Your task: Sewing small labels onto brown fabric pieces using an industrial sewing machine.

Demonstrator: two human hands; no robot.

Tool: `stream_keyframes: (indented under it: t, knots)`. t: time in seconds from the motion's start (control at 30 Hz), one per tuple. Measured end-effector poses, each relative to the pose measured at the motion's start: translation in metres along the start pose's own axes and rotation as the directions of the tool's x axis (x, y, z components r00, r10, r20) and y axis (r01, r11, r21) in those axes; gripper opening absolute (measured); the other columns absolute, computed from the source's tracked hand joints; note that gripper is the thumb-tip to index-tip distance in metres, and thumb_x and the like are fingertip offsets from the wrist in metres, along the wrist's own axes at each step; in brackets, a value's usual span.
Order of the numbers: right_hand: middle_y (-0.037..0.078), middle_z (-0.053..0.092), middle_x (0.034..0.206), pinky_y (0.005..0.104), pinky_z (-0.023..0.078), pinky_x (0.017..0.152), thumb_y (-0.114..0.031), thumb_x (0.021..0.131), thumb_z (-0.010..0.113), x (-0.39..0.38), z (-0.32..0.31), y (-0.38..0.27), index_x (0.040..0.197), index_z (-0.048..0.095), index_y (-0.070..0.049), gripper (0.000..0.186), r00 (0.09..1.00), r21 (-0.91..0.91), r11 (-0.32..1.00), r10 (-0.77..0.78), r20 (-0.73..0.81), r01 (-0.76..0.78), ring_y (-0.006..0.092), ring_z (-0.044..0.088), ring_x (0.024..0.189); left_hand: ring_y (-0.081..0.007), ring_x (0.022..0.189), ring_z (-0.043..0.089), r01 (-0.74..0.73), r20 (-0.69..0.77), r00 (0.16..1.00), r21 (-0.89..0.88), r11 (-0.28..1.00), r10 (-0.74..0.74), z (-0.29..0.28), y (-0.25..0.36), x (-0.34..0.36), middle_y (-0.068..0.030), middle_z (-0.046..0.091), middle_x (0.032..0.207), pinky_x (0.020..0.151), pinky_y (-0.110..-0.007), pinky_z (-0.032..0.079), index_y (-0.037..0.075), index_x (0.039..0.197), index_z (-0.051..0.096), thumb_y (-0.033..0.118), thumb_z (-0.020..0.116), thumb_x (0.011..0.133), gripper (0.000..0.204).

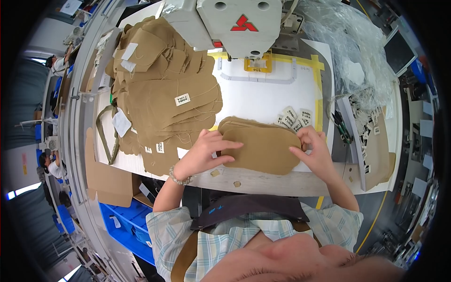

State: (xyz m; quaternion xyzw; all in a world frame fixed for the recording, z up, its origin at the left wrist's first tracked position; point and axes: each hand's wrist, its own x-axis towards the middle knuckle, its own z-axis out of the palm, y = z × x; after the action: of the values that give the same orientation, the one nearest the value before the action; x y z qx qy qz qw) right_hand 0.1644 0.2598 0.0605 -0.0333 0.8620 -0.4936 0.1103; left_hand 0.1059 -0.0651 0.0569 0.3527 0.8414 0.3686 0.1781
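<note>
1. Left hand (203, 152): index finger across the left end of the brown cloth (263, 149); whether it closes underneath cannot be told.
2. Right hand (317, 149): gripping the right end, thumb above; holding both ends presumably keeps the cloth flat.
3. Labels (305, 115), just beyond the right-hand grip, seemingly for easy reach.
4. Cloth: between the hands, long axis left-right, rounded ends toward each.
</note>
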Motion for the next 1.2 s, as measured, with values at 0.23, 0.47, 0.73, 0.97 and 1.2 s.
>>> stream_keyframes:
  t: [0.23, 0.47, 0.73, 0.97, 1.2]
  knots:
    - [0.001, 0.056, 0.072, 0.0324, 0.025, 0.089, -0.01, 0.092, 0.059, 0.029, -0.015, -0.007, 0.134, 0.056, -0.015, 0.042, 0.987, -0.178, 0.972, -0.14, 0.083, 0.153, 0.0121, 0.044, 0.066, -0.0181, 0.07, 0.047, 0.031, -0.17, 0.985, 0.057, 0.998, -0.021, -0.016, -0.01, 0.021, -0.0029, 0.062, 0.073, 0.076, -0.031, 0.036, 0.013, 0.106, 0.075, 0.008, 0.069, 0.085, 0.023]
    - [0.009, 0.066, 0.082, 0.0318, 0.043, 0.067, -0.014, 0.092, 0.059, 0.121, -0.022, 0.032, 0.121, 0.068, -0.012, 0.03, 0.994, -0.025, 0.995, -0.1, 0.034, 0.101, 0.0191, 0.056, 0.069, -0.0238, 0.071, 0.054, 0.1, -0.326, 0.939, -0.047, 0.994, -0.11, -0.032, -0.043, 0.087, -0.0125, 0.065, 0.077, 0.069, -0.034, 0.046, 0.003, 0.109, 0.072, 0.001, 0.06, 0.088, 0.024]
    - [0.012, 0.07, 0.089, 0.0312, 0.047, 0.066, -0.017, 0.091, 0.061, 0.188, -0.033, 0.048, 0.119, 0.069, -0.012, 0.03, 0.987, -0.228, 0.964, -0.154, -0.05, 0.139, 0.0201, 0.059, 0.069, -0.0269, 0.067, 0.059, 0.142, -0.433, 0.897, 0.103, 0.985, -0.084, -0.048, -0.071, 0.135, -0.0189, 0.068, 0.088, 0.065, -0.033, 0.047, 0.003, 0.108, 0.071, 0.0, 0.06, 0.088, 0.023]
    - [0.011, 0.071, 0.106, 0.0367, 0.034, 0.093, -0.017, 0.092, 0.06, 0.198, -0.028, 0.047, 0.112, 0.071, -0.008, 0.025, 0.933, -0.275, 0.945, -0.251, -0.258, 0.178, 0.0267, 0.064, 0.092, -0.0288, 0.076, 0.06, 0.188, -0.573, 0.818, 0.186, 0.964, -0.049, -0.039, -0.101, 0.159, -0.01, 0.066, 0.075, 0.071, -0.039, 0.041, 0.005, 0.091, 0.073, 0.007, 0.064, 0.084, 0.012]
    - [0.009, 0.071, 0.102, 0.0383, 0.031, 0.091, -0.017, 0.093, 0.059, 0.2, -0.026, 0.052, 0.109, 0.072, -0.009, 0.022, 0.898, -0.31, 0.929, -0.302, -0.321, 0.202, 0.025, 0.063, 0.093, -0.0279, 0.076, 0.059, 0.196, -0.607, 0.794, 0.305, 0.932, 0.032, -0.036, -0.101, 0.16, -0.0087, 0.065, 0.074, 0.073, -0.039, 0.037, 0.006, 0.09, 0.073, 0.009, 0.065, 0.084, 0.01]
